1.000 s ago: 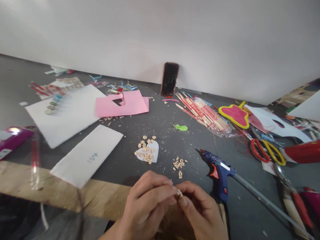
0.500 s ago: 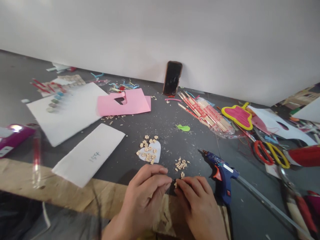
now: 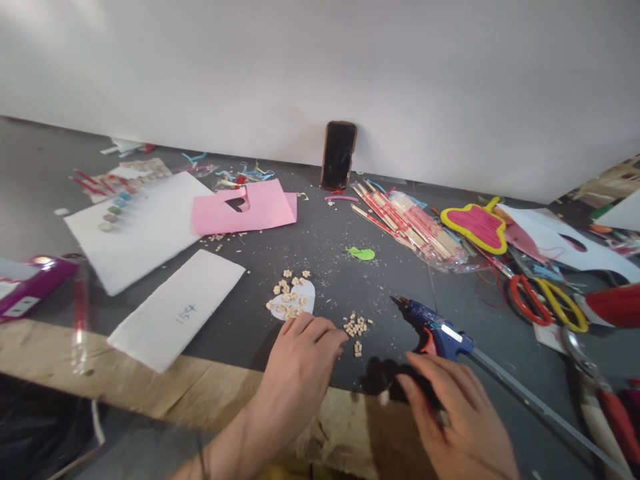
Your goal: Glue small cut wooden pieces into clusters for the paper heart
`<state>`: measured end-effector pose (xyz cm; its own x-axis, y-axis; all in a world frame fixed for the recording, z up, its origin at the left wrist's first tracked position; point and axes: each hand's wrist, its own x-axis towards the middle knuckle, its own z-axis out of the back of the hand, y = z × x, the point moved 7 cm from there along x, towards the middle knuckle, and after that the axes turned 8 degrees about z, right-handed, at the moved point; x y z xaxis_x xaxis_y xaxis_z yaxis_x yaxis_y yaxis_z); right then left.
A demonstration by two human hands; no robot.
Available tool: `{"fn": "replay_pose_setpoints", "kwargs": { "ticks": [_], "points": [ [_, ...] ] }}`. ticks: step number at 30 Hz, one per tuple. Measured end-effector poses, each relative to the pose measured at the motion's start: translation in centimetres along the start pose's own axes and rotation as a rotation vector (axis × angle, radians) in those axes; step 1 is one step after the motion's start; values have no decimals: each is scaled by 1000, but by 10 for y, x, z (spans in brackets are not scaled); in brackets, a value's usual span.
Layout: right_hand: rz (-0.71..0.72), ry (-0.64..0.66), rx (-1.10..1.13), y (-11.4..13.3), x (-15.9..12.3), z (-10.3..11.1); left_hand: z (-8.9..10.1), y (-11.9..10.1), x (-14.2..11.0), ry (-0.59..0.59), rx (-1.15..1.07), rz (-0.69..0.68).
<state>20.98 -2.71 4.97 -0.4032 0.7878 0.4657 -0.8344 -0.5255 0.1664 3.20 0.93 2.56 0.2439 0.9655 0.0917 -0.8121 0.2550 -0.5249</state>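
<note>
My left hand (image 3: 304, 357) is curled at the lower edge of a white heart-shaped paper (image 3: 306, 297), its fingers together. Whatever the fingertips hold, if anything, is hidden. Several small flower-shaped wooden pieces (image 3: 287, 293) lie on and around the heart. Right of this hand is a small heap of short wooden bits (image 3: 356, 325), with a few more bits just below it. My right hand (image 3: 453, 407) hovers beside the blue hot glue gun (image 3: 440, 330), thumb and fingers apart. It covers the gun's handle from view; the orange trigger (image 3: 429, 341) still shows.
On the left lie white boards (image 3: 177, 310) and a folded pink paper (image 3: 245, 210). A phone (image 3: 339, 155) leans on the wall. Wooden sticks (image 3: 400, 220), a green scrap (image 3: 361, 253), scissors (image 3: 530, 300) and pliers (image 3: 595, 380) lie toward the right.
My hands have parted. The right has left the small wooden bits and moved right to the glue gun, fingers spreading. The left has turned palm-down and shifted slightly up, toward the heart.
</note>
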Motion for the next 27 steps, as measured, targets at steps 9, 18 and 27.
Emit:
{"fn": "replay_pose_setpoints", "kwargs": {
  "ticks": [9,18,27],
  "points": [
    [-159,-82,50,-24,-6,14,-3,-22,8,67,-169,-19],
    [-228,-92,299,-10,4,23,0,-40,2,100,-359,-43],
    [-129,-3,496,8,31,27,8,-68,11,187,-539,-119]
  ]
}}
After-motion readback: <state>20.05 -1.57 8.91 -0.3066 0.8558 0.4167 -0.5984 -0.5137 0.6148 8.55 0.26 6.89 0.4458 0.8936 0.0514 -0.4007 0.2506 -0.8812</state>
